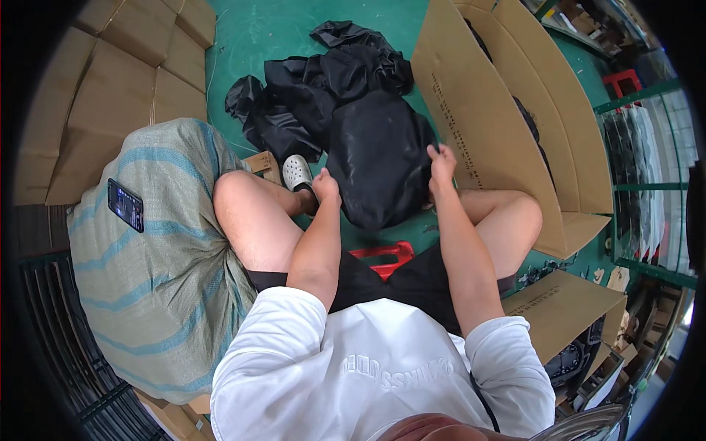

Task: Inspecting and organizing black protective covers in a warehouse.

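Observation:
A black, slightly shiny cloth cover point(379, 158) hangs between my knees, its near end rounded and full. My left hand point(326, 187) is closed at its left edge, knuckles up. On the opposite side, my right hand point(441, 163) pinches the right edge between thumb and fingers. The underside of the cover and whatever may be inside it are hidden. Beyond it, more crumpled black fabric point(294, 92) spreads over the green floor; I cannot tell whether it is one piece with the cover.
A tall open carton point(471, 95) stands at my right with dark things inside. To my left bulges a striped woven sack point(162, 257) carrying a phone point(126, 205). Stacked cartons point(118, 95) rise behind it. A red plastic stool point(397, 253) is under me; a smaller carton point(551, 309) sits lower right.

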`<state>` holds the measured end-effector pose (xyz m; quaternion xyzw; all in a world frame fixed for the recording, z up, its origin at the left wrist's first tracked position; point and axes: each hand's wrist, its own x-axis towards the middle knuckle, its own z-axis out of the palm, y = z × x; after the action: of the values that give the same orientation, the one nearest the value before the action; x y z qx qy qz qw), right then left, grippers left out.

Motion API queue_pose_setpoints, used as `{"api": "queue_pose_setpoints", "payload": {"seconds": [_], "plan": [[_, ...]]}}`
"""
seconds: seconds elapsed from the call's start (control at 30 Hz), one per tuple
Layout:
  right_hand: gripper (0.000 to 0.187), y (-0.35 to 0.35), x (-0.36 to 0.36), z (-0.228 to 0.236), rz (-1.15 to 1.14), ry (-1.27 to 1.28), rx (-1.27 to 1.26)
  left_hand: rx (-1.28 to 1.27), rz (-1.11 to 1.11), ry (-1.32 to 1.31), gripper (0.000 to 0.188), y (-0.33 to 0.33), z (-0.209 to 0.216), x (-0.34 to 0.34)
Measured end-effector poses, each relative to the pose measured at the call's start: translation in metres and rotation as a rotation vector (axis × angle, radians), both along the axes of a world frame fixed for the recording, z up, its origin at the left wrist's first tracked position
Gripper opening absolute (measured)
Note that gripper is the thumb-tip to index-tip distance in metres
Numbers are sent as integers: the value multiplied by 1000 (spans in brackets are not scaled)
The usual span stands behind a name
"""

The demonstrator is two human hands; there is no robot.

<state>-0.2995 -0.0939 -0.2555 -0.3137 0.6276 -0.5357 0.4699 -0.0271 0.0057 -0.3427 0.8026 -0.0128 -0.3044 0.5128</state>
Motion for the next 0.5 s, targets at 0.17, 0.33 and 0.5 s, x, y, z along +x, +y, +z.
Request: {"api": "queue_pose_setpoints", "payload": {"seconds": [0.17,0.33,0.5], "plan": [[33,-36,5,37,190,-444,-116,-386,84,146,40,-39,42,3],[52,-22,-1,21,281,-304,288,-385,107,238,43,-38,64,1],[44,10,15,19,344,-769,578,-241,11,570,59,-6,52,6]]}}
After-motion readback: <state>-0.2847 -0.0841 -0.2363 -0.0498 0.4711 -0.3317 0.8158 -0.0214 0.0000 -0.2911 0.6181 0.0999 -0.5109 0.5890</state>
